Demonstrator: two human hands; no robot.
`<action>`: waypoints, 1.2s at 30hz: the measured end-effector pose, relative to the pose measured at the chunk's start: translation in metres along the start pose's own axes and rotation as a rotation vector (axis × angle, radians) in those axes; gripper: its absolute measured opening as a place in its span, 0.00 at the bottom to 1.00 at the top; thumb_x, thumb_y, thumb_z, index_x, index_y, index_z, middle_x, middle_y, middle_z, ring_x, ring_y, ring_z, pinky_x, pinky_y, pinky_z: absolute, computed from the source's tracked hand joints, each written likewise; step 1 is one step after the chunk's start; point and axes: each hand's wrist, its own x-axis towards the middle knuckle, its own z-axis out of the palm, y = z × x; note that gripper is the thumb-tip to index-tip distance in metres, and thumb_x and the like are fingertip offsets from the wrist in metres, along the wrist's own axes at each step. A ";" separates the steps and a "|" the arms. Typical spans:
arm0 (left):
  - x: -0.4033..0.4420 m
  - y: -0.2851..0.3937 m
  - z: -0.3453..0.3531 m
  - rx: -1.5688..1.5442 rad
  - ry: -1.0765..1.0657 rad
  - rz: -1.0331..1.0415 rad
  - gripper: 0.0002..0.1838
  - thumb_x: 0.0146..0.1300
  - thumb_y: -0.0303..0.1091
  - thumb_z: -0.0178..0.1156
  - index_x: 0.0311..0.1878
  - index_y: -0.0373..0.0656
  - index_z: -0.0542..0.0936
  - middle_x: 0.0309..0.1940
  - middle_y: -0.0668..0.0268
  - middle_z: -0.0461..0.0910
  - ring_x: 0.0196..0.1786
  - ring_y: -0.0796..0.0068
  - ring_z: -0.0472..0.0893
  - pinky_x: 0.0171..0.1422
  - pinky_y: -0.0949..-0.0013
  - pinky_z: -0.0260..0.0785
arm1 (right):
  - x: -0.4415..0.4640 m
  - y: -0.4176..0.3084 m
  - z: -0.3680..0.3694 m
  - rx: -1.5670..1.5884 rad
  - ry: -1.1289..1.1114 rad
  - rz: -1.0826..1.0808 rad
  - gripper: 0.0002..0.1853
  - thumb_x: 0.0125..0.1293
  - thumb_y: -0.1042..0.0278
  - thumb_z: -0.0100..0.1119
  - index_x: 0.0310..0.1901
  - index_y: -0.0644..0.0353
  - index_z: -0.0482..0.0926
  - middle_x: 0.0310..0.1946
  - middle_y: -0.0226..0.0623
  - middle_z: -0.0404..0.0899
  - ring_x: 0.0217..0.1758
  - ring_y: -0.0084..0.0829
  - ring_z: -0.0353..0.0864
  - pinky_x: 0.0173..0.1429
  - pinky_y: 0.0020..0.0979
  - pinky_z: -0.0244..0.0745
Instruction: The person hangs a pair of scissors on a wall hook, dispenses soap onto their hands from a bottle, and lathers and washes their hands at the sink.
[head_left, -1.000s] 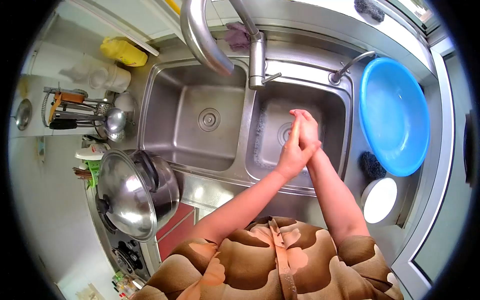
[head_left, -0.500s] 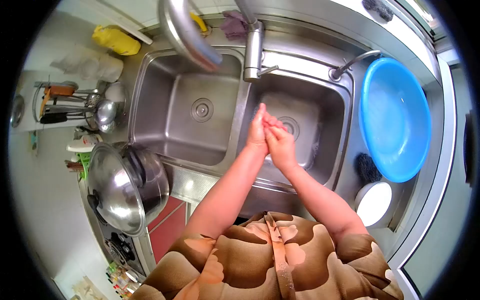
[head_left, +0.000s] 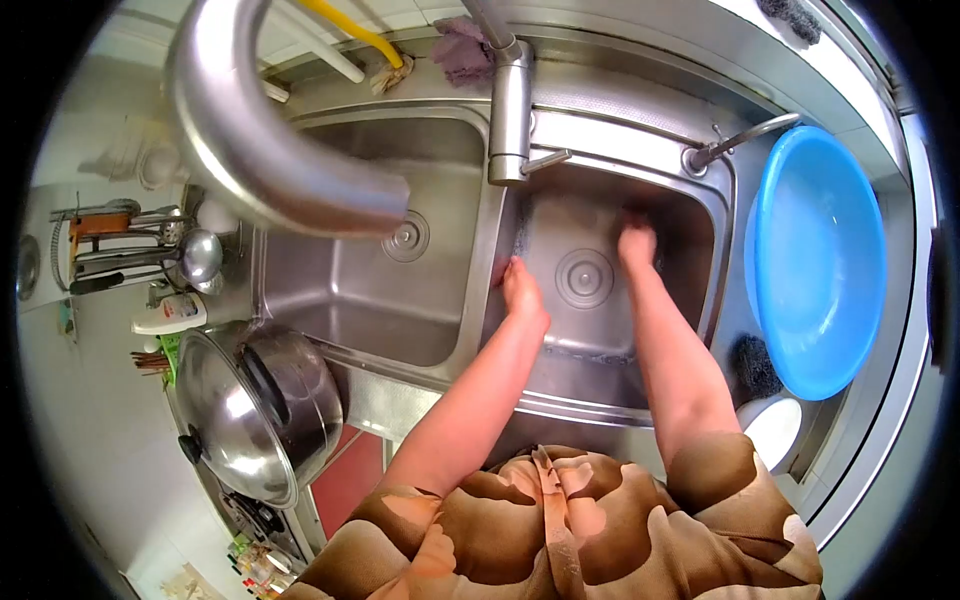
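Both of my hands are inside the right basin [head_left: 560, 345] of a steel double sink. My left hand [head_left: 522, 290] is at its left wall near the divider, thumb side up and holding nothing visible; part of its fingers is hidden. Toward the back right of the same basin is my right hand [head_left: 637, 243], its fingers smeared by motion and in shadow. Between the hands lies the round drain [head_left: 584, 278]. The faucet base [head_left: 510, 115] stands behind the divider, and its large curved spout [head_left: 270, 150] hangs over the left basin [head_left: 400, 325].
A blue plastic tub [head_left: 820, 260] leans at the right, with a dark scrubber [head_left: 755, 366] and white bowl [head_left: 772, 432] nearby. A lidded steel pot [head_left: 245, 410] stands left. Ladles [head_left: 201, 256] hang on the left wall. A purple cloth [head_left: 463, 52] lies behind the sink.
My hands were clasped together over the right basin and have come apart, the left staying near the divider, the right moving right. The spout looms larger as the view has shifted.
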 end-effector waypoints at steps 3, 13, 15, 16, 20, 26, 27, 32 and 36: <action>-0.014 0.022 0.016 -0.096 0.017 -0.083 0.29 0.70 0.52 0.38 0.66 0.43 0.59 0.63 0.62 0.64 0.65 0.63 0.62 0.68 0.52 0.49 | -0.021 -0.014 0.016 0.993 -0.627 0.459 0.20 0.67 0.58 0.50 0.53 0.64 0.73 0.50 0.45 0.76 0.51 0.39 0.77 0.55 0.37 0.73; -0.070 0.053 0.060 -0.160 -0.493 -0.063 0.36 0.66 0.56 0.47 0.68 0.41 0.57 0.70 0.62 0.53 0.70 0.67 0.56 0.71 0.62 0.49 | -0.100 -0.088 -0.018 0.758 -0.445 -0.082 0.28 0.72 0.47 0.33 0.61 0.61 0.66 0.61 0.45 0.66 0.65 0.38 0.63 0.68 0.31 0.55; -0.086 0.044 0.062 -0.158 -0.491 -0.051 0.36 0.63 0.60 0.49 0.64 0.40 0.63 0.64 0.61 0.62 0.65 0.67 0.62 0.68 0.62 0.53 | -0.100 -0.085 -0.022 0.786 -0.456 -0.042 0.28 0.72 0.47 0.33 0.61 0.62 0.65 0.61 0.43 0.66 0.66 0.38 0.62 0.68 0.31 0.54; -0.086 0.048 0.060 -0.203 -0.480 -0.119 0.34 0.63 0.60 0.50 0.63 0.42 0.65 0.61 0.62 0.66 0.64 0.69 0.63 0.68 0.62 0.54 | -0.111 -0.089 -0.024 0.618 -0.375 -0.197 0.28 0.72 0.48 0.34 0.61 0.62 0.65 0.63 0.42 0.64 0.67 0.38 0.61 0.69 0.31 0.52; -0.087 0.059 0.044 -0.114 -0.404 -0.077 0.33 0.64 0.61 0.47 0.59 0.41 0.68 0.54 0.62 0.72 0.57 0.67 0.69 0.63 0.60 0.57 | -0.122 -0.079 -0.003 0.628 -0.402 -0.166 0.28 0.71 0.49 0.36 0.62 0.62 0.65 0.64 0.45 0.64 0.68 0.37 0.60 0.72 0.33 0.49; -0.080 0.034 0.020 -0.149 -0.674 -0.045 0.38 0.67 0.62 0.35 0.69 0.41 0.54 0.70 0.59 0.54 0.73 0.66 0.51 0.73 0.57 0.40 | -0.026 -0.034 -0.023 0.178 0.310 -0.079 0.19 0.63 0.58 0.49 0.38 0.69 0.79 0.35 0.56 0.79 0.39 0.50 0.80 0.45 0.44 0.70; -0.074 0.034 0.022 -0.135 -0.510 -0.069 0.38 0.68 0.62 0.34 0.69 0.41 0.54 0.70 0.58 0.54 0.73 0.65 0.52 0.73 0.55 0.39 | -0.015 -0.010 -0.003 0.240 0.285 -0.013 0.17 0.63 0.60 0.49 0.39 0.67 0.79 0.37 0.54 0.80 0.40 0.48 0.80 0.44 0.43 0.71; -0.015 0.020 0.034 -0.449 -0.497 -0.223 0.38 0.66 0.64 0.34 0.63 0.39 0.63 0.60 0.56 0.69 0.64 0.60 0.67 0.69 0.55 0.55 | -0.070 -0.051 -0.002 1.467 -0.755 0.590 0.16 0.69 0.57 0.47 0.48 0.61 0.76 0.37 0.37 0.81 0.37 0.31 0.80 0.40 0.33 0.78; -0.048 0.064 0.027 -0.282 -0.906 -0.241 0.29 0.66 0.60 0.43 0.46 0.39 0.74 0.44 0.58 0.78 0.52 0.60 0.76 0.61 0.56 0.66 | -0.103 -0.062 -0.016 1.320 -1.051 0.165 0.13 0.68 0.57 0.48 0.39 0.57 0.76 0.30 0.30 0.80 0.33 0.30 0.80 0.37 0.34 0.77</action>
